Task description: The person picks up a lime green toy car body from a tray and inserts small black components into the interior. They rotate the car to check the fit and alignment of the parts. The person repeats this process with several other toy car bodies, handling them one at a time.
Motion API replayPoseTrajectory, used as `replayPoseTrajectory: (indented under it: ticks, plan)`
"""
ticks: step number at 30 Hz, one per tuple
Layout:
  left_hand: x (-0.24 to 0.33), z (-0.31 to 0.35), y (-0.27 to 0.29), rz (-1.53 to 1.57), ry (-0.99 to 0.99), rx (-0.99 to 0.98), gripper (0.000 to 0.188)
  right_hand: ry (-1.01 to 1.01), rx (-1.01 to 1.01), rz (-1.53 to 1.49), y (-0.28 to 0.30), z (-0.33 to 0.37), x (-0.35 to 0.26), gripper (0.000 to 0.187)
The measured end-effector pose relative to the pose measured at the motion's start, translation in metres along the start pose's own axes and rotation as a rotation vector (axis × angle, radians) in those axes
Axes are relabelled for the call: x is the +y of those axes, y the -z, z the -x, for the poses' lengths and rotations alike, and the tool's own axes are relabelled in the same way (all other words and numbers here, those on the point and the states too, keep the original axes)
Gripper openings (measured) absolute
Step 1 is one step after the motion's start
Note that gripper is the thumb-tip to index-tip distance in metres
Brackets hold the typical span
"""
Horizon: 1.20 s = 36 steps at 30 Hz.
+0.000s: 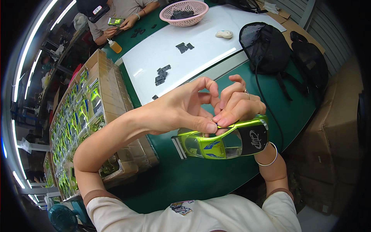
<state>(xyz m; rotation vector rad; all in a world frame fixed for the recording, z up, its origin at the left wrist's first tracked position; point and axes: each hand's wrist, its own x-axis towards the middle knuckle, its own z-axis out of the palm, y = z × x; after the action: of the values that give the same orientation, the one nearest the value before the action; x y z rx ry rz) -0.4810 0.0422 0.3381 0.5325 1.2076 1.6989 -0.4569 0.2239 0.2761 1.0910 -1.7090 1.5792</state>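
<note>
Between my hands is a bright green, clear-windowed toy car body [211, 149], with a black panel at its right end and a black-and-silver wing at its left. My right hand [243, 105] grips it from the far side, fingers bent over its upper edge. My left hand [184, 107] has its thumb pressed to that same edge, the other fingers curled above. Both sets of fingertips meet at the side of the car body. Something small and dark shows there, too small to make out.
Left stands a cardboard box [129, 152] packed with similar green bodies. Small black parts [162, 74] lie on a white board [201, 46]. Beyond are a pink basket [201, 8], an amber bottle [114, 46] and another person's hands [129, 22]. A black mesh bag [266, 48] sits right.
</note>
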Motion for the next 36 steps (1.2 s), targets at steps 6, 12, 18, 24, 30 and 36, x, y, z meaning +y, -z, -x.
replayPoseTrajectory:
  ticks: [6,12,18,24,30,36]
  plan:
    - [0.008,0.002,-0.009,-0.797,-0.339,0.154,0.063,-0.044,0.232,-0.031,0.005,-0.002,0.005,0.017]
    - [-0.006,0.003,-0.024,-1.633,-0.655,0.304,0.061,0.002,0.233,-0.041,0.006,0.002,0.010,0.021]
    - [-0.008,0.008,-0.030,-1.667,-0.701,0.303,0.058,-0.002,0.238,-0.185,-0.004,-0.001,0.005,0.023]
    - [-0.006,0.012,-0.036,-1.817,-0.751,0.249,0.063,-0.011,0.126,-0.063,0.004,0.002,-0.002,0.019]
    - [-0.009,0.013,-0.039,-1.873,-0.800,0.285,0.064,-0.091,0.105,-0.097,0.005,0.000,-0.011,0.021]
    - [-0.011,0.008,-0.037,-1.665,-0.805,0.369,0.059,-0.041,0.135,-0.148,0.005,-0.003,-0.006,0.025]
